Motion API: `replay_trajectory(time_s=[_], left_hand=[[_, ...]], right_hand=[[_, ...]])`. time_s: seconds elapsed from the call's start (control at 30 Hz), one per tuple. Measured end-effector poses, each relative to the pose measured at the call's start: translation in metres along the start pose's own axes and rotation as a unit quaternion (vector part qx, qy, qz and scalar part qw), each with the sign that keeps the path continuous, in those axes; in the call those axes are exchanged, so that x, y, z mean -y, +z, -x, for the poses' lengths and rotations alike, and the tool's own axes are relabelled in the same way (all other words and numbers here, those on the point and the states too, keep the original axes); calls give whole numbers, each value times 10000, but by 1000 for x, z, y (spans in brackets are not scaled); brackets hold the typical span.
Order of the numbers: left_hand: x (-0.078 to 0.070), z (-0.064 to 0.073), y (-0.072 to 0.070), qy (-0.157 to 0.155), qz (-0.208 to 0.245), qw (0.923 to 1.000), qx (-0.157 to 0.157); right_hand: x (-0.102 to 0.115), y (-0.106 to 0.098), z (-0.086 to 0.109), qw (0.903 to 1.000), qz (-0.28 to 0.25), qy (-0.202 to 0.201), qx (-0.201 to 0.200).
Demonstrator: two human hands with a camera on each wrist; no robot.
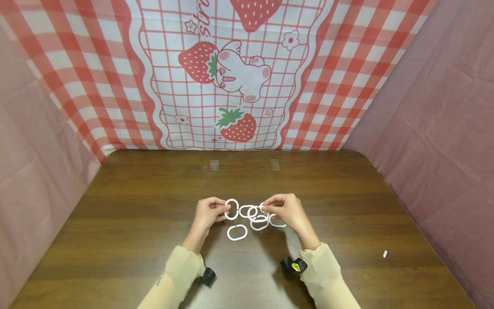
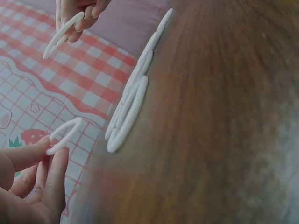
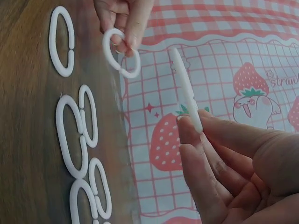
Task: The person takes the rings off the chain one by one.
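Note:
My left hand (image 1: 207, 213) pinches a white oval curtain ring (image 3: 108, 55) between thumb and fingers, raised above the table; a small gap shows in its loop. Facing it, my right hand (image 1: 288, 210) grips a second white curtain ring (image 3: 186, 88) by one end, seen edge-on in the right wrist view. The two held rings are apart. Below the hands, several loose curtain rings (image 3: 63, 135) lie flat on the table, some of them touching. One more ring (image 3: 53, 42) lies by itself, nearer the left hand.
The brown wooden table (image 1: 115, 240) meets a red checked strawberry cloth (image 1: 324, 98) at its back edge. Pink curtains (image 1: 436, 107) hang at both sides. A small white piece (image 1: 385, 254) lies at the right, and clear tape strips (image 1: 275, 165) stick near the back edge.

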State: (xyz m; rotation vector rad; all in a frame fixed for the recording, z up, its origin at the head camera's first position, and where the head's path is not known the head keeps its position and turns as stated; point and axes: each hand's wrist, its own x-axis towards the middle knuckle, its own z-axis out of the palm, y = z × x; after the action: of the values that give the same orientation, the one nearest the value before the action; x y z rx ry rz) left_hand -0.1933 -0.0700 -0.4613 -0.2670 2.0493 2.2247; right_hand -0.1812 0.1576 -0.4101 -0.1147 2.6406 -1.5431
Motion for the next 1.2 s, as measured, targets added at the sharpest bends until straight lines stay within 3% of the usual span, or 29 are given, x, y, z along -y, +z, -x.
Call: replay_trajectory(time_s=[0.17,0.4,0.57,0.73,1.0,1.2], left_hand=[[1,1,-3,-281,-67,9995,150],[3,0,-4,-419,-194,9987,222],[6,-2,-2,-170,-463,9986,187],[5,-1,1,30,-758,9971,71],[3,2,-1,428,-1152,9924,-30],[4,6,-6,924,-1359,9864,-62]], right_hand=[[-2,-3,2,9945,978,-327,179],[-8,-5,9,9750,1870,-631,1022],[-11,-6,13,9608,2237,-916,1358],[-15,-5,15,9577,2286,-853,1522],[-19,-3,16,9578,2385,-756,1413],[-20,-1,18,9462,2911,-752,1198]])
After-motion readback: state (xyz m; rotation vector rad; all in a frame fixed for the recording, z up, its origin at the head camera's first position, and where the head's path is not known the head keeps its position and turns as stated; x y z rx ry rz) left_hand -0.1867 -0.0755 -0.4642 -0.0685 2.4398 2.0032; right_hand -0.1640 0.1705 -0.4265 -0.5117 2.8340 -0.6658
